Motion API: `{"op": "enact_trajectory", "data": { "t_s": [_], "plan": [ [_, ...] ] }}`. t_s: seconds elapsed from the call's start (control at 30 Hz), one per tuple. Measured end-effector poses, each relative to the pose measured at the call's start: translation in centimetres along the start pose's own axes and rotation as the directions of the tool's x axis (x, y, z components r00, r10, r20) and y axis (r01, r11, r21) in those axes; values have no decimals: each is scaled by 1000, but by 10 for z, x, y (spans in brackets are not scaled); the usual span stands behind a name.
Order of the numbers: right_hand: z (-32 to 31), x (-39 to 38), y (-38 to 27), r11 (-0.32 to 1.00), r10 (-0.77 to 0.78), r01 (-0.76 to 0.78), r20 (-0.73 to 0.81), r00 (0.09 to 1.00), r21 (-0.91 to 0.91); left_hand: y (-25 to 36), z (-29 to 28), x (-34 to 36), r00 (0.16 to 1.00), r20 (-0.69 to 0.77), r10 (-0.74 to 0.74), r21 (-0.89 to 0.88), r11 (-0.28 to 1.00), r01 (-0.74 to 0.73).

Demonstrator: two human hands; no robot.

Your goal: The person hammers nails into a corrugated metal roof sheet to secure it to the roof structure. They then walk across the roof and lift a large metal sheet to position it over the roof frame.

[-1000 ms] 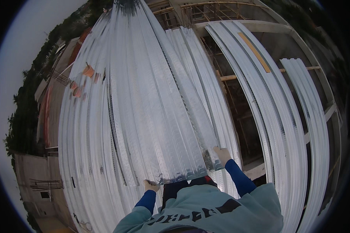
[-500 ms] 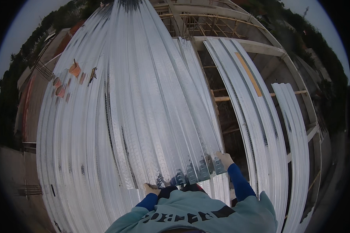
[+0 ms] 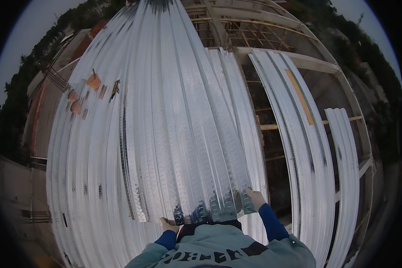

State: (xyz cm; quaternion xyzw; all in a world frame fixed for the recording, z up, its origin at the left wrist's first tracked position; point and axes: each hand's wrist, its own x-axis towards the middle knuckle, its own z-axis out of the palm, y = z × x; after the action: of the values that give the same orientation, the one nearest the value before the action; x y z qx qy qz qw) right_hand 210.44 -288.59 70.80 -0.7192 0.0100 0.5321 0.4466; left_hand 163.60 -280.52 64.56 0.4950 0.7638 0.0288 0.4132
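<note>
A long silvery corrugated metal sheet runs from my body toward the far end. My left hand is closed on its near left corner. On the near right corner, my right hand has its fingers wrapped round the edge, arm reaching forward. The sheet's near end sits close against my waist, over other ribbed sheets. At the far end, dark streaks hide where it stops. Both forearms are in blue sleeves.
More ribbed metal sheets cover the left side. On them sit orange buckets and a dark tool. To the right, open gaps between beams lie beside separate sheets, one carrying a yellowish strip. Concrete beams frame the roof.
The held sheet's near end has shifted left and toward me, exposing more of the sheet beneath on its right. Both hands keep their hold, the right one now nearer my body.
</note>
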Motion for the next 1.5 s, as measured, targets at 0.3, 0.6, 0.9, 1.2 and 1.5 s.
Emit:
{"op": "enact_trajectory", "data": {
  "t_s": [0.3, 0.6, 0.9, 1.2, 1.5],
  "plan": [
    [25, 92, -65, 970, -77, 71, -17, 997, -233, 22, 13, 122, 962, 165, -219, -759, 595, 266],
    [-7, 169, -140, 961, -147, 124, -78, 986, -247, 148, 63, 162, 806, 428, -408, -902, -239, 358],
    [19, 184, -223, 930, -176, 135, -89, 980, -342, 207, 63, 187, 973, 200, -118, -12, 992, 123],
    [71, 185, -283, 958, -25, -40, -223, 974, -283, 278, 5, 211, 974, 205, -98, -159, 978, 132],
    [113, 258, -330, 949, -122, 87, -98, 988, -303, 287, 15, 315, 998, 62, 28, -104, 994, -21]
  ]
}}
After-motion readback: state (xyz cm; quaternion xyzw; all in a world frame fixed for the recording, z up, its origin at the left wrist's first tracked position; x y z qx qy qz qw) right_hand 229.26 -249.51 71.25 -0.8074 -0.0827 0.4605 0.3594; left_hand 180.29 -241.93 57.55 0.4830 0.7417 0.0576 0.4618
